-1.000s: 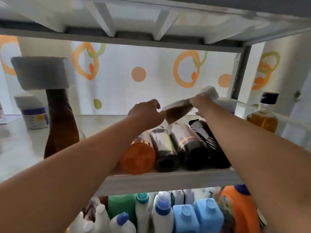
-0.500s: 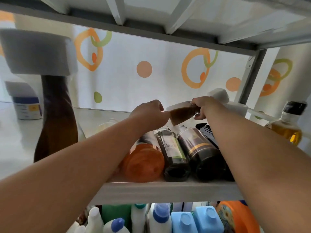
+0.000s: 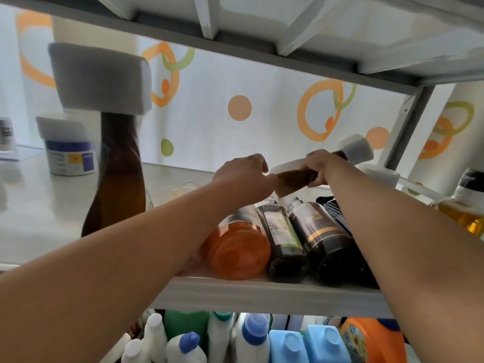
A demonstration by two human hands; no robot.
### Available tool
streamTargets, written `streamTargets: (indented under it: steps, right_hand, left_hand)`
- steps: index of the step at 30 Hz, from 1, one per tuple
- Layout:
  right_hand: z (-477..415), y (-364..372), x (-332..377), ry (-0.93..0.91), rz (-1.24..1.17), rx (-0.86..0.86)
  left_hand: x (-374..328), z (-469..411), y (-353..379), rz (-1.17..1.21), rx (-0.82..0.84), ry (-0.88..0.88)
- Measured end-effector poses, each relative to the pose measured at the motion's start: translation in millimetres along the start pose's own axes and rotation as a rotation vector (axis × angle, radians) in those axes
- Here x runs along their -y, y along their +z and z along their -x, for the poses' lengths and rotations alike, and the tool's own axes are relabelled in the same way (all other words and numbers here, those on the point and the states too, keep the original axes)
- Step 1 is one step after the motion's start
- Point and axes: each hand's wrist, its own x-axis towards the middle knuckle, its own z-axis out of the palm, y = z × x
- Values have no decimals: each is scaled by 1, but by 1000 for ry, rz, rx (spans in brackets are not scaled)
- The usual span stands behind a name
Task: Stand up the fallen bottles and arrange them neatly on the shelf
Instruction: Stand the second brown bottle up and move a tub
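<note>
A brown bottle (image 3: 293, 179) with a white cap lies tilted in the air over the back of the shelf (image 3: 275, 292), cap end up and to the right. My right hand (image 3: 319, 166) grips it near the neck. My left hand (image 3: 243, 176) curls round its lower end. Below them, fallen bottles lie side by side with their bases toward me: an orange one (image 3: 238, 252), a dark one with a green label (image 3: 282, 239), a dark one with a gold band (image 3: 324, 239), and a black one (image 3: 332, 208) mostly hidden by my right arm.
A tall brown bottle (image 3: 117, 179) with a big white cap stands upright at the left, with a white jar (image 3: 69, 153) behind it. An amber bottle (image 3: 468, 213) stands at the far right. A shelf board hangs close overhead. Several plastic bottles (image 3: 288, 341) fill the shelf below.
Both hands keep hold of the brown bottle, which has stayed at about the same place and tilt. My view has drawn closer to the shelf.
</note>
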Motion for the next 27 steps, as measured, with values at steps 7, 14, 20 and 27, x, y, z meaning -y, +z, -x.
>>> streamTargets:
  steps: [7, 14, 20, 27]
  right_hand:
    - [32, 24, 0, -437, 328, -296]
    - [93, 16, 1, -979, 682, -286]
    - [155, 16, 2, -1120, 737, -280]
    - [211, 22, -11, -1420, 811, -385]
  left_hand:
    - [-4, 15, -10, 97, -107, -6]
    - [-18, 41, -24, 141, -164, 8]
    - [-15, 67, -35, 104, -173, -23]
    - [2, 103, -47, 125, -184, -23]
